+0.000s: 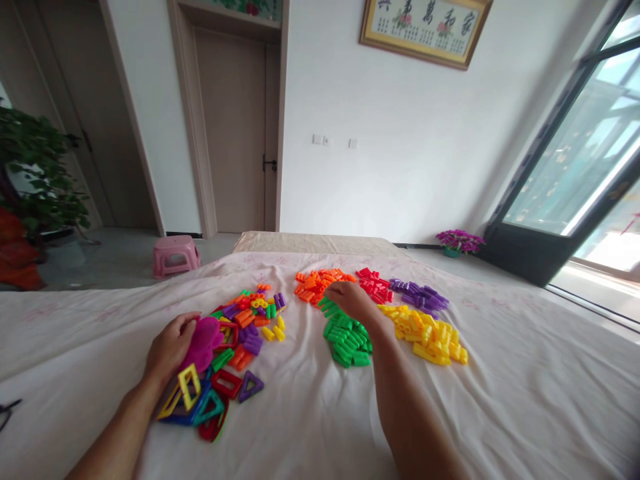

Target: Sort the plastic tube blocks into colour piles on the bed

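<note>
At the left, my left hand (173, 343) is closed on the edge of a magenta flower-shaped piece (204, 341). Beside and below it lies a mixed pile of coloured pieces, with a yellow frame (189, 387), a red frame (227, 384) and a purple triangle (251, 386). My right hand (350, 298) hangs over the far end of the green pieces (349, 341), near the orange pile (315, 285); its fingers point away and are mostly hidden, so what they hold cannot be seen. Red pieces (374, 287), purple pieces (420, 297) and yellow pieces (433, 338) form separate piles to the right.
A pale, wrinkled cloth (510, 380) covers the surface under the piles. Beyond its left edge stands a pink stool (176, 256). Potted magenta flowers (460, 241) are on the floor at the back right, and a leafy plant (43, 177) is at the far left.
</note>
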A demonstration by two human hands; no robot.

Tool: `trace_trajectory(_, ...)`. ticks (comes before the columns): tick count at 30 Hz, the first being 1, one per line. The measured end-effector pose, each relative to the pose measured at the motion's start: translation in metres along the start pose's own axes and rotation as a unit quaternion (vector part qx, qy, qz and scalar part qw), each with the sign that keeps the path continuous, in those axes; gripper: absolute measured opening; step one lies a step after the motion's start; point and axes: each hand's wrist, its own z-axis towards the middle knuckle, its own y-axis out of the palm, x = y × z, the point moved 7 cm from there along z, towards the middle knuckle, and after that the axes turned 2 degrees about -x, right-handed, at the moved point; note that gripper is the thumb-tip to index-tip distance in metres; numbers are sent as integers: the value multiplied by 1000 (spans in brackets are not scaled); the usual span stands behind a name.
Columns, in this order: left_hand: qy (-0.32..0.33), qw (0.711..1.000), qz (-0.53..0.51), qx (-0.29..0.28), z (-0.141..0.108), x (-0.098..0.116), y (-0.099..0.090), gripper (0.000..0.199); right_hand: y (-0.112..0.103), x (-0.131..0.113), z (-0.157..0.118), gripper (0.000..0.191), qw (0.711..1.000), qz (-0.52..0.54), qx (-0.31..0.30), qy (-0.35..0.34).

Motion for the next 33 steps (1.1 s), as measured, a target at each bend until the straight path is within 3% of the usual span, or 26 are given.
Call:
trace_trajectory(4, -4, 1000, 0, -3, 0, -1, 0, 40, -9, 39, -15, 22, 992, -28, -110, 53)
trace_trajectory(6, -5, 1000, 0, -4, 0, 0, 0, 40, -13, 50, -20, 20, 987, -47, -131, 82)
trace_trajectory(8, -6, 1000, 2, -3, 0, 0, 0, 40, -22, 50, -21, 21, 988, -76, -97, 98)
trace_trajectory(11, -5, 1000, 3, -3, 0, 1, -1, 40, -28, 27, -15, 21, 993, -88, -30, 70)
trace_trajectory(14, 1, 1000, -2, -2, -1, 2, -1, 40, -4, -12, -7, 24, 997, -64, -31, -4)
trace_trajectory(20, -4, 1000, -8, -3, -1, 2, 0, 40, 90, -92, -10, 30, 980, -36, -113, -157)
trace_trajectory(24, -2, 1000, -3, -1, -1, 2, 0, 40, 132, -118, -25, 35, 969, -35, -121, -212)
trace_trajectory(28, -3, 1000, -2, -2, 0, -1, 0, 40, 149, -119, -31, 33, 969, -63, -95, -218)
trace_trajectory(33, -9, 1000, -2, -14, 4, -7, 3, 39, 142, -111, -25, 20, 977, -57, -93, -185)
